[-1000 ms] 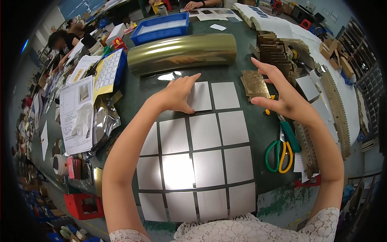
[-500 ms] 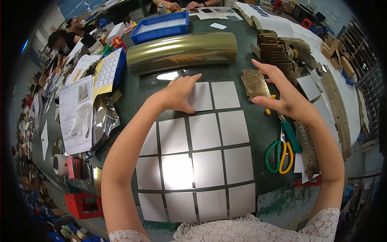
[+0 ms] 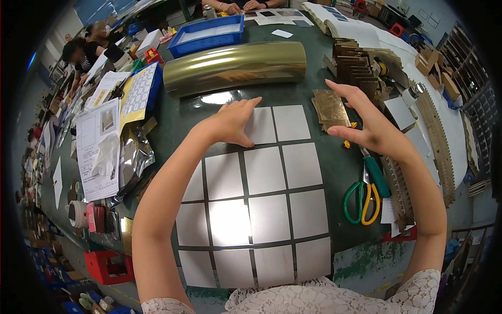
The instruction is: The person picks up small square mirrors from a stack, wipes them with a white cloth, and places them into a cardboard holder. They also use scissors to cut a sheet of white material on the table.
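Rows of pale silvery square sheets [image 3: 264,170] lie flat, with narrow dark gaps between them. My left hand [image 3: 230,123] rests at the left side of a far-row sheet [image 3: 263,125], thumb by its lower corner and fingers spread toward its upper one; the palm hides what lies beneath. To the right, my right hand [image 3: 366,118] hovers with thumb and fingers apart and nothing between them. Just left of it sits a small stack of brassy square plates [image 3: 329,109]. Small yellow pieces [image 3: 347,144] lie near its thumb.
Scissors with green and yellow handles [image 3: 362,201] lie right of the sheets. A shiny olive-gold roll [image 3: 235,69] and a blue tray [image 3: 207,36] are beyond. Papers [image 3: 99,149] cover the left side; toothed metal strips [image 3: 436,141] line the right. Another person's hands [image 3: 230,8] work at the far edge.
Both hands hold nearly the same pose and place. The view has shifted very slightly; the sheets and plates stay where they were.
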A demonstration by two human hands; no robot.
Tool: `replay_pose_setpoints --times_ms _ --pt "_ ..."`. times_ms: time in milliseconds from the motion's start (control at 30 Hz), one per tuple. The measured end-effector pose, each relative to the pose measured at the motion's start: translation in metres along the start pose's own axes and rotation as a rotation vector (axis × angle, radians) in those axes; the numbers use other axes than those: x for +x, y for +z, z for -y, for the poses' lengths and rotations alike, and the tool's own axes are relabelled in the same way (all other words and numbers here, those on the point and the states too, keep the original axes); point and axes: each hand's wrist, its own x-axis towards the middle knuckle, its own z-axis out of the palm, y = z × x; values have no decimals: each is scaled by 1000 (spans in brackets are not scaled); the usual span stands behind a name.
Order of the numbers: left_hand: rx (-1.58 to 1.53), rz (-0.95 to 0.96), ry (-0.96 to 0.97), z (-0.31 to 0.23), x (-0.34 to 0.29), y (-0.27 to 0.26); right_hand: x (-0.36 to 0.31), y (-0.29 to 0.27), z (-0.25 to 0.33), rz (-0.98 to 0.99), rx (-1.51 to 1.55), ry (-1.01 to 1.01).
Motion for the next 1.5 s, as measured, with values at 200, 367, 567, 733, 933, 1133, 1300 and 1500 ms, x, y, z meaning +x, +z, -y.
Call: replay_pose_setpoints --times_ms 200,367,567,733,933,1133,1300,1500 --pt "-8 39 -45 -3 -1 -3 -1 -2 -1 9 13 -1" --pt "-5 46 -42 -3 0 -4 -2 -3 0 18 6 6" --pt "-1 34 -30 -4 -1 -4 -2 -6 -3 4 -16 -10" --pt "-22 58 -43 -3 0 -4 -3 -7 -5 11 -40 3" --pt "18 1 -24 3 -2 3 0 -19 -16 -88 -94 -7" --pt "2 44 -21 2 4 1 9 -56 -74 -388 -384 199" --pt "-45 51 -50 -3 -1 -5 19 -60 -118 -357 -546 457" --pt "-71 -105 -1 -8 -12 -11 29 -52 -140 -240 -479 566"
